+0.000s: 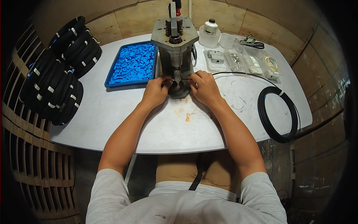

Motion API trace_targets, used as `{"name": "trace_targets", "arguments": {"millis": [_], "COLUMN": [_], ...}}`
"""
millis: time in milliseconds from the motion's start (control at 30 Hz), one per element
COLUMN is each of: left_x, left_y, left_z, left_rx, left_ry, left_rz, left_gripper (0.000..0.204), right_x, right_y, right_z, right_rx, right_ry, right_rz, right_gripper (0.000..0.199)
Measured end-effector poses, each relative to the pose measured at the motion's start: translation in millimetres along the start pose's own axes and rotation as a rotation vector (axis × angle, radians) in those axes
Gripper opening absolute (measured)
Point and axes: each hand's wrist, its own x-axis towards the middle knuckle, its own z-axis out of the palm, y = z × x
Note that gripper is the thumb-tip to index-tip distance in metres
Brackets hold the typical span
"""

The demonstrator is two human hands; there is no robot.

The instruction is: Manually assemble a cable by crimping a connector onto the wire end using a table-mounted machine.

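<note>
A metal bench press [175, 44] stands at the back middle of the table, its ram lowered close to its round base. My left hand [156, 90] is at the left of that base, fingers pinched; whatever is between them is too small to make out. On the other side my right hand [206, 89] is closed on a thin black cable [242, 73], whose end reaches in under the ram between both hands. From my right hand the cable runs right to a black coil [263, 112] that overhangs the table's right front edge.
A blue tray [108, 83] full of small blue plastic pieces sits left of the press. Several black cable coils [56, 89] are stacked at the far left. A white bottle [210, 27], clear tubs, bags of small parts [236, 61], a tape roll [271, 64] and pliers [253, 44] occupy the back right.
</note>
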Motion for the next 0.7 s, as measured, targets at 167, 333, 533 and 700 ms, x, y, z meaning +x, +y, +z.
{"name": "trace_targets", "arguments": {"millis": [167,333,533,700], "left_x": [-0.4,0.1,0.1,0.5], "left_y": [0.5,0.5,-0.2,1.4], "left_z": [-0.8,-0.7,-0.6,-1.0], "left_rx": [-0.024,0.003,0.005,0.012], "left_ry": [-0.003,-0.008,-0.009,-0.007], "left_rz": [-0.011,-0.016,-0.021,-0.014], "left_gripper": [0.024,0.025,0.026,0.026], "right_x": [0.6,0.7,0.4,0.9], "right_y": [-0.5,-1.0,-1.9,-1.7], "right_z": [-0.3,-1.2,-1.7,-1.7], "right_rx": [0.009,0.021,0.016,0.019], "right_ry": [0.006,0.009,0.009,0.002], "right_rz": [-0.004,-0.004,-0.006,-0.001], "right_gripper": [0.014,0.016,0.016,0.016]}}
